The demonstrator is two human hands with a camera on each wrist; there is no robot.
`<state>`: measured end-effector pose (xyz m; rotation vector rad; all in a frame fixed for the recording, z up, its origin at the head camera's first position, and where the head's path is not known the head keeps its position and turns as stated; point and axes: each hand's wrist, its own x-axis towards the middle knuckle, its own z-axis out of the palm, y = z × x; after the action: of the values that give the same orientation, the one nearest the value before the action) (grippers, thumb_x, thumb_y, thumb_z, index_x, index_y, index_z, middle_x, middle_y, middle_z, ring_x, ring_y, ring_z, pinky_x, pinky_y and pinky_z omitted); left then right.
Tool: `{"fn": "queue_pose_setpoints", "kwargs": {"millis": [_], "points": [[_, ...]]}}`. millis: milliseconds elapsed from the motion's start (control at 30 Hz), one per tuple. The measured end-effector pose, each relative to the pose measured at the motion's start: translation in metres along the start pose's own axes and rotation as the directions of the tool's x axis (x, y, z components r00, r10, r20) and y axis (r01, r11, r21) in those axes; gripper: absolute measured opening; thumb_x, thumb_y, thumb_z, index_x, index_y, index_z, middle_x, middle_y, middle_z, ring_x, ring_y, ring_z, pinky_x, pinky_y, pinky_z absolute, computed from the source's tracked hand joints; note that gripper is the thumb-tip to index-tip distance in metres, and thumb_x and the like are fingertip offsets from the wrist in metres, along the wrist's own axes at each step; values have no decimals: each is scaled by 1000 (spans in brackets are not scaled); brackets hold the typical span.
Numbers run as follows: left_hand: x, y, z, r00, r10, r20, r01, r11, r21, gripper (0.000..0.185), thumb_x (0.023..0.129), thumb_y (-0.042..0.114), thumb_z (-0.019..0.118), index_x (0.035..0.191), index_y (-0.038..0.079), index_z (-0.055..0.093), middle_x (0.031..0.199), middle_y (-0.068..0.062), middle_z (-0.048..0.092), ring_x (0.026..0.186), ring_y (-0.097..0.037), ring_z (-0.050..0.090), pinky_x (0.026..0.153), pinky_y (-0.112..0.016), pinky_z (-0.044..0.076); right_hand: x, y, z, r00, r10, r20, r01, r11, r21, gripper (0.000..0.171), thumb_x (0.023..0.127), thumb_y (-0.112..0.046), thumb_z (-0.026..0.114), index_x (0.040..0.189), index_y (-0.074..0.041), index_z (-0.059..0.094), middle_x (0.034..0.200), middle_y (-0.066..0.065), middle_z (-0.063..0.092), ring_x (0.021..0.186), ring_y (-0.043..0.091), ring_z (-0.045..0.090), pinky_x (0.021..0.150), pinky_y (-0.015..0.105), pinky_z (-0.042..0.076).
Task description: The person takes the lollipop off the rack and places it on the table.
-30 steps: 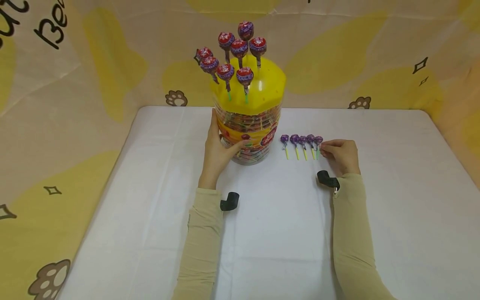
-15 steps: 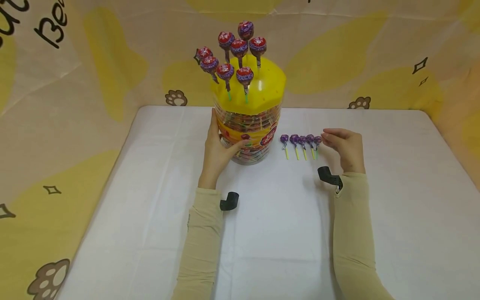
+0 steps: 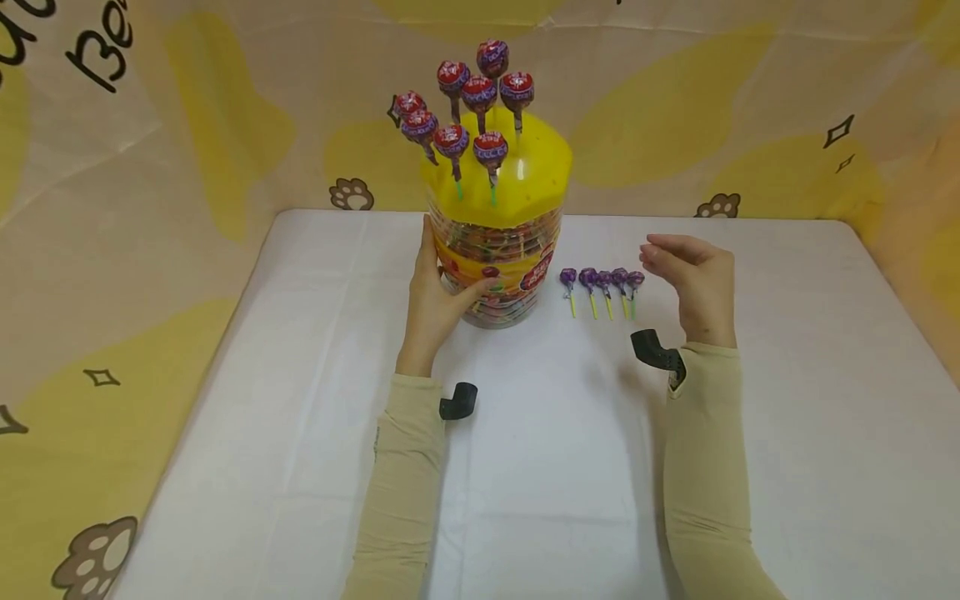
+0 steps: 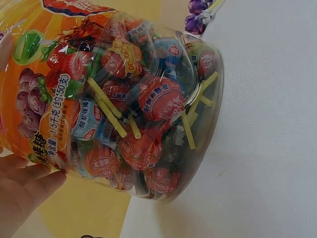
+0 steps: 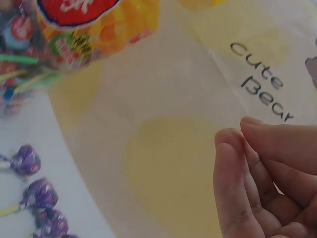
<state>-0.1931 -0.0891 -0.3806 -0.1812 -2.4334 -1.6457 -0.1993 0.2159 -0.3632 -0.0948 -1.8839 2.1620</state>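
Above the surface (image 3: 300,400), your right hand (image 3: 693,283) hovers empty, fingers loosely curled beside five purple lollipops (image 3: 602,282); your left hand (image 3: 435,304) grips the lollipop jar (image 3: 495,250).

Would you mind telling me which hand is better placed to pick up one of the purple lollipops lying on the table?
The right hand: it hovers empty beside the purple lollipops, while the left hand holds the candy jar.
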Motion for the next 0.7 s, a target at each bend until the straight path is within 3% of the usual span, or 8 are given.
{"fn": "queue_pose_setpoints", "kwargs": {"millis": [200,433,700], "points": [[1,-1,0,1000,-3,0,3,1000,-2,107,79,32,77,153,18,0,157,-5,13,141,-20,19,111,-40,28,-8,-17,12,997,-77,-1,77,995,59,18,80,0,73,96,7,72,86,9,71,76,18,68,75,24,55],[0,-1,-1,1000,-17,-1,17,1000,3,107,79,30,77,153,17,1,157,-6,14,141,-22,20,110,-40,29,-20,-35,38,982,-184,50,172,969,176,17,79,7,71,95,10,71,84,13,70,73,21,68,73,27,56],[0,0,-1,1000,-7,5,7,1000,7,108,79,33,77,153,18,0,157,-4,13,141,-20,20,111,-38,29,-23,-51,69,971,-223,90,205,962,182,20,79,2,73,98,9,70,86,14,70,76,23,68,76,28,56]]}}
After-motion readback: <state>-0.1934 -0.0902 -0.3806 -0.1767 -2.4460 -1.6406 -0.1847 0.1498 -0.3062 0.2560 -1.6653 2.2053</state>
